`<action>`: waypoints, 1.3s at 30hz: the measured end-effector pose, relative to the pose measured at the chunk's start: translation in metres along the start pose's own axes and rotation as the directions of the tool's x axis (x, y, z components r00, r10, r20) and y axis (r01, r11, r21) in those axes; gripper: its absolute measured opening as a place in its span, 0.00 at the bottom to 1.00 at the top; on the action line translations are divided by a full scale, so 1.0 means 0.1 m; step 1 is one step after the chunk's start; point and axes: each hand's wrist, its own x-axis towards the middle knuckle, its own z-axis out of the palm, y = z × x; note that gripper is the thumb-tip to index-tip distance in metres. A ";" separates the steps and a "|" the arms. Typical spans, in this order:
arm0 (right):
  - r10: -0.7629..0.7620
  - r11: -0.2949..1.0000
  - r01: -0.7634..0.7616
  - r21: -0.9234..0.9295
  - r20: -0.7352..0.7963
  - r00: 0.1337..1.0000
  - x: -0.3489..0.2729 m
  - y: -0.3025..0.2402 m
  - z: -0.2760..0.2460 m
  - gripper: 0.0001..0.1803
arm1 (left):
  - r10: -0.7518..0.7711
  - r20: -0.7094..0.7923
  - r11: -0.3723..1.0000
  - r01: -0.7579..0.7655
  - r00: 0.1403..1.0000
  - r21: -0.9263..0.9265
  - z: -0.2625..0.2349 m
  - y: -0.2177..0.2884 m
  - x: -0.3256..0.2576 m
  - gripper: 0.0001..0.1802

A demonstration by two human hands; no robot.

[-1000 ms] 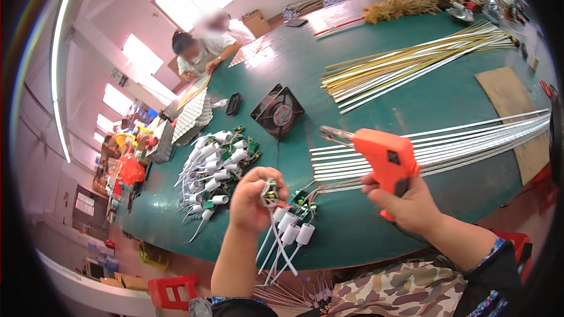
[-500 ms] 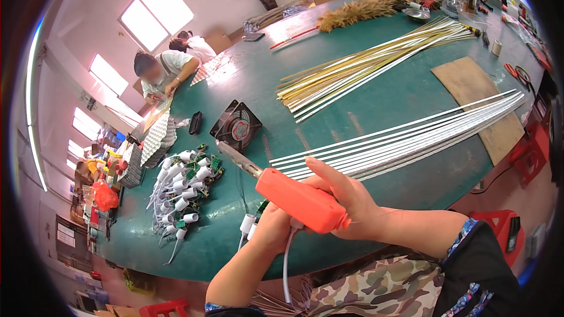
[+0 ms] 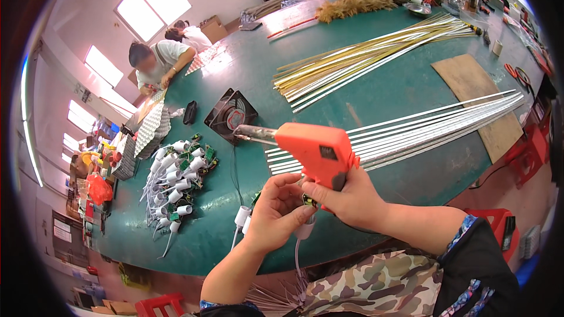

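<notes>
My right hand (image 3: 361,202) is closed round the handle of a red soldering gun (image 3: 314,144). Its metal barrel points left, toward a black fan (image 3: 231,115) on the table. Just below the gun, my left hand (image 3: 275,211) pinches a small white cylindrical housing (image 3: 304,229) with a cable hanging down. A small circuit board (image 3: 309,201) shows at the housing's upper end, partly hidden by my fingers. Another white housing (image 3: 242,216) lies beside my left wrist. Further left is a pile of white housings (image 3: 175,182) with cables and green boards.
White strips (image 3: 411,132) lie to the right, partly over a brown board (image 3: 464,82). Yellow and white strips (image 3: 364,61) are bundled farther back on the green table (image 3: 247,64). Red-handled scissors (image 3: 518,74) lie at far right. A co-worker (image 3: 158,61) leans over the table's left side.
The soldering gun has swung up and right, its barrel now nearly level. My left fingers have come into view below it, with the white housing and board between them.
</notes>
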 end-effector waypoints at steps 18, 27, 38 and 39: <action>-0.057 0.988 0.057 -0.141 0.007 0.998 -0.15 0.19 0.01 0.38 | -0.024 -0.067 0.949 0.001 0.997 -0.315 -0.06 -0.19 0.02 0.19; -0.221 0.925 0.202 -0.322 -0.022 0.975 -0.13 0.14 0.00 0.35 | 0.011 -0.090 0.961 -0.035 0.996 -0.275 0.03 -0.26 0.07 0.18; -0.202 0.912 0.199 -0.360 0.029 0.979 -0.04 0.11 -0.17 0.36 | -0.016 -0.035 0.964 0.006 0.999 -0.265 -0.03 -0.23 0.08 0.18; -0.201 0.913 0.199 -0.356 0.031 0.979 -0.01 0.07 -0.22 0.36 | -0.081 -0.012 0.953 0.074 0.997 -0.292 -0.06 -0.22 0.09 0.18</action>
